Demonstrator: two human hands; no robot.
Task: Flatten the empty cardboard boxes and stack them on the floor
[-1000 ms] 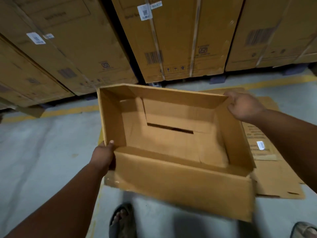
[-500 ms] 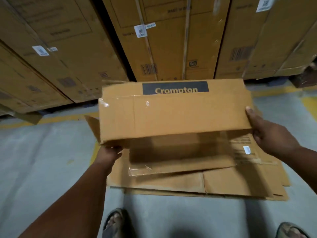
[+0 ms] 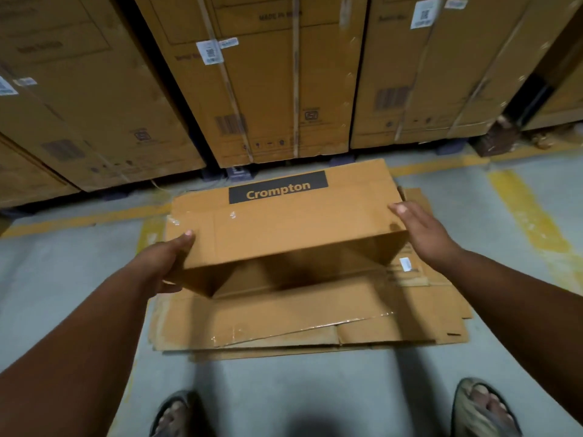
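Note:
A brown cardboard box (image 3: pixel 293 228) with a black "Crompton" label is partly collapsed and hangs low over a stack of flattened boxes (image 3: pixel 315 329) on the grey floor. Its near end gapes open toward me. My left hand (image 3: pixel 164 260) grips the box's left edge, thumb on top and fingers underneath. Against the box's right edge lies my right hand (image 3: pixel 422 231), fingers straight along the top corner.
Tall sealed cartons (image 3: pixel 268 83) with straps and barcode labels stand in a row right behind the stack. Yellow lines (image 3: pixel 523 212) mark the concrete floor. My sandalled feet (image 3: pixel 482 408) are at the bottom edge, close to the stack.
The box was turned from open-side-up to label-side-up, then lowered toward the stack on the floor. My right hand has loosened from a grip to straight fingers.

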